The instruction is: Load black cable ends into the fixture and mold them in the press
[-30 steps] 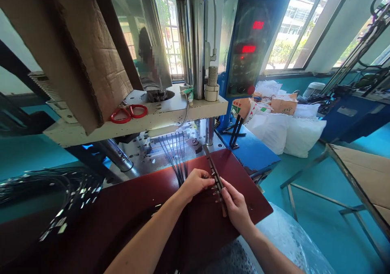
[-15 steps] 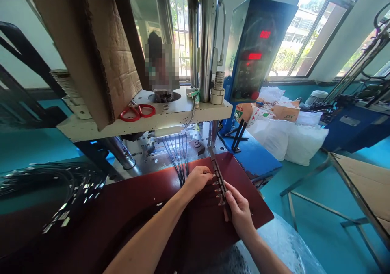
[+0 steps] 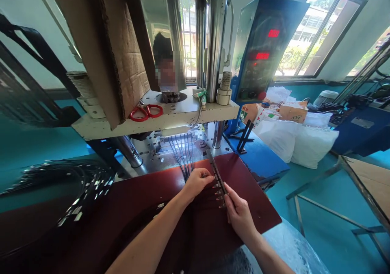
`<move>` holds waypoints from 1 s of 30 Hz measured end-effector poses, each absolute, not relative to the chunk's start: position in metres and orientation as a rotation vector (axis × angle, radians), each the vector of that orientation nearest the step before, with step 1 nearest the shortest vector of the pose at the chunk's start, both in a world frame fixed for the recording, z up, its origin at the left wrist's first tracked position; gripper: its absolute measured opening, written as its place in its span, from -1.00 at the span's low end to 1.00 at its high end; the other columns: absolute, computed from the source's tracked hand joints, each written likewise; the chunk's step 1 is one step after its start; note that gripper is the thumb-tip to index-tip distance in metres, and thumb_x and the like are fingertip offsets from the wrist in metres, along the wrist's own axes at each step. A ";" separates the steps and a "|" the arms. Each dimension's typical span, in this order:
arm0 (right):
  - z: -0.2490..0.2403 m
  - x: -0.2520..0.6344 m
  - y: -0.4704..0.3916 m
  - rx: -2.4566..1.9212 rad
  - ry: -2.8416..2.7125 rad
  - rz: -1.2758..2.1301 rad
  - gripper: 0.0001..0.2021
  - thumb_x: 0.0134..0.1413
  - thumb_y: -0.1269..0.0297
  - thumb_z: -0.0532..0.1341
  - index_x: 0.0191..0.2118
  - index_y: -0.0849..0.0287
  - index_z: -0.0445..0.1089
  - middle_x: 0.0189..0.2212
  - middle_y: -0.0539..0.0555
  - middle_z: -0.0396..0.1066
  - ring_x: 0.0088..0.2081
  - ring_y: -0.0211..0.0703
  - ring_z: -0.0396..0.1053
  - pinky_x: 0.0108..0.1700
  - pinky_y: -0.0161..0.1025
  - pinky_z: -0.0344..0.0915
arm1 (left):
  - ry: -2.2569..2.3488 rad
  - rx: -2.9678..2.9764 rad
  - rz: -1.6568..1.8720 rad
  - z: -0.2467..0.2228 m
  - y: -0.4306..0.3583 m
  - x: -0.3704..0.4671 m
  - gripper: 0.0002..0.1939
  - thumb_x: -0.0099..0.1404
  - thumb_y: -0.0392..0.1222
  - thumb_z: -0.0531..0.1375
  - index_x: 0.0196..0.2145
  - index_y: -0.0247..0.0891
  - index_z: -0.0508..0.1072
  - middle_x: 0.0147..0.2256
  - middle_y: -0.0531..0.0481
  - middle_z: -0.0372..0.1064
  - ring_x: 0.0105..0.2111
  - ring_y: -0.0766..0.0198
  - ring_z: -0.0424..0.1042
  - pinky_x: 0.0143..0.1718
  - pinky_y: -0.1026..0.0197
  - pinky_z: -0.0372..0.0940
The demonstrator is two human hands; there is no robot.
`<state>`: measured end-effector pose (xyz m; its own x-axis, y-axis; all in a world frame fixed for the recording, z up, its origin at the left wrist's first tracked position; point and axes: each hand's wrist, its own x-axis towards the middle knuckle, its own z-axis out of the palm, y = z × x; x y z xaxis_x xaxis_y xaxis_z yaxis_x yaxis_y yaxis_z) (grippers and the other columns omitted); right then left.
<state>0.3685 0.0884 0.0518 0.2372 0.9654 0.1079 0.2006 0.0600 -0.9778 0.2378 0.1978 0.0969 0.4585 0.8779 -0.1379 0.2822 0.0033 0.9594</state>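
My right hand (image 3: 239, 209) is closed around the near part of a long narrow metal bar (image 3: 215, 172), which lies slanted over the red-brown board (image 3: 137, 196). Several small copper-coloured tips stick out from the bar's left side. Beside the bar's middle, my left hand (image 3: 198, 182) has its thumb and fingers pinched together; what they hold is too small to make out. Behind my left hand, several thin dark cables (image 3: 183, 154) fan out from the metal plate of the press (image 3: 164, 158) and run down onto the board.
Red-handled scissors (image 3: 146, 112) and a cardboard piece (image 3: 122, 62) rest on the cream press plate (image 3: 195, 113). A bundle of black cables (image 3: 88, 184) lies at the left. A blue control box (image 3: 258, 54), white sacks (image 3: 313, 142) and a metal-framed table (image 3: 365, 180) stand at the right.
The view has shifted a little, so the surroundings appear further right. My left hand's fingers have moved slightly down along the bar, and my right hand still holds it.
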 end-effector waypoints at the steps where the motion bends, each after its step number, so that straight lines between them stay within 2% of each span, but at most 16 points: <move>1: 0.052 0.368 0.088 -1.394 -1.207 0.862 -0.53 0.10 0.04 0.07 0.08 0.15 0.25 -0.74 -0.08 0.20 -0.77 -0.33 0.07 -0.76 -0.39 0.07 | 1.043 1.528 0.643 0.096 0.197 0.237 -0.76 -0.04 -0.05 0.11 -0.59 -0.33 0.31 -0.68 0.16 0.03 -0.65 0.44 -0.02 -0.61 0.32 -0.12; 6: 0.053 0.369 0.088 -1.418 -1.246 0.840 -0.51 0.11 0.04 0.04 0.10 0.19 0.22 -0.73 -0.09 0.19 -0.75 -0.33 0.10 -0.74 -0.39 0.10 | 1.028 1.526 0.682 0.093 0.197 0.242 -0.77 -0.06 -0.07 0.11 -0.63 -0.33 0.29 -0.67 0.14 0.08 -0.62 0.42 0.02 -0.59 0.32 -0.09; 9: 0.055 0.369 0.088 -1.409 -1.238 0.877 -0.51 0.12 0.04 0.03 0.08 0.22 0.22 -0.70 -0.10 0.20 -0.76 -0.36 0.10 -0.74 -0.40 0.08 | 1.019 1.517 0.667 0.094 0.197 0.240 -0.76 -0.06 -0.07 0.14 -0.63 -0.32 0.27 -0.70 0.17 0.03 -0.64 0.44 -0.01 -0.60 0.32 -0.11; 13: 0.058 0.370 0.088 -1.362 -1.127 0.945 -0.52 0.11 0.02 0.04 0.04 0.26 0.24 -0.68 -0.10 0.21 -0.78 -0.42 0.07 -0.76 -0.44 0.00 | 0.877 1.475 0.614 0.097 0.196 0.225 -0.73 -0.10 -0.12 0.24 -0.43 -0.32 0.35 -0.60 0.15 0.17 -0.62 0.43 0.11 -0.59 0.34 0.00; 16: 0.059 0.371 0.088 -1.344 -1.082 0.964 -0.50 0.09 0.00 0.06 0.03 0.29 0.23 -0.68 -0.09 0.24 -0.78 -0.43 0.06 -0.76 -0.45 -0.01 | 0.889 1.482 0.723 0.097 0.197 0.213 -0.77 -0.01 -0.12 0.21 -0.42 -0.33 0.38 -0.54 0.09 0.25 -0.54 0.38 0.21 -0.48 0.30 0.11; 18: 0.059 0.371 0.088 -1.332 -1.076 0.983 -0.48 0.08 -0.01 0.07 0.03 0.29 0.23 -0.70 -0.10 0.23 -0.79 -0.42 0.06 -0.76 -0.45 0.00 | 0.984 1.518 0.846 0.099 0.197 0.208 -0.79 0.03 -0.10 0.18 -0.47 -0.33 0.41 -0.52 0.05 0.29 -0.48 0.35 0.24 -0.39 0.29 0.13; 21: 0.058 0.371 0.088 -1.313 -1.051 1.006 -0.46 0.06 -0.03 0.08 0.04 0.29 0.22 -0.66 -0.07 0.28 -0.78 -0.43 0.07 -0.78 -0.45 0.00 | 1.047 1.438 0.980 0.109 0.194 0.204 -0.77 0.03 -0.07 0.20 -0.46 -0.33 0.43 -0.49 0.03 0.33 -0.44 0.35 0.25 -0.38 0.32 0.12; 24: 0.058 0.371 0.087 -1.314 -1.025 0.999 -0.45 0.04 -0.03 0.10 0.03 0.29 0.23 -0.61 -0.05 0.32 -0.78 -0.44 0.08 -0.78 -0.46 0.01 | 0.917 1.298 0.993 0.120 0.189 0.201 -0.74 0.06 -0.04 0.18 -0.44 -0.33 0.38 -0.57 0.07 0.26 -0.55 0.42 0.19 -0.52 0.37 0.08; 27: 0.059 0.371 0.087 -1.311 -1.022 1.002 -0.46 0.03 -0.03 0.11 0.02 0.29 0.23 -0.60 -0.04 0.32 -0.79 -0.45 0.08 -0.79 -0.46 0.01 | 0.870 1.209 1.010 0.125 0.188 0.201 -0.71 0.09 0.01 0.13 -0.35 -0.27 0.31 -0.68 0.19 0.09 -0.70 0.49 -0.01 -0.70 0.41 -0.13; 30: 0.059 0.371 0.085 -1.274 -1.031 1.041 -0.47 0.04 -0.03 0.11 0.02 0.26 0.23 -0.59 -0.04 0.33 -0.78 -0.46 0.09 -0.79 -0.47 0.01 | 0.966 1.210 0.907 0.126 0.195 0.206 -0.74 0.10 0.03 0.09 -0.42 -0.24 0.25 -0.76 0.26 -0.09 -0.77 0.50 -0.20 -0.75 0.39 -0.30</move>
<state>0.3714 0.0852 0.0587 0.2242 0.9744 0.0154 -0.0254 0.0217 -0.9994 0.2059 0.1951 0.1260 0.3339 0.9364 -0.1085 -0.0497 0.1324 0.9899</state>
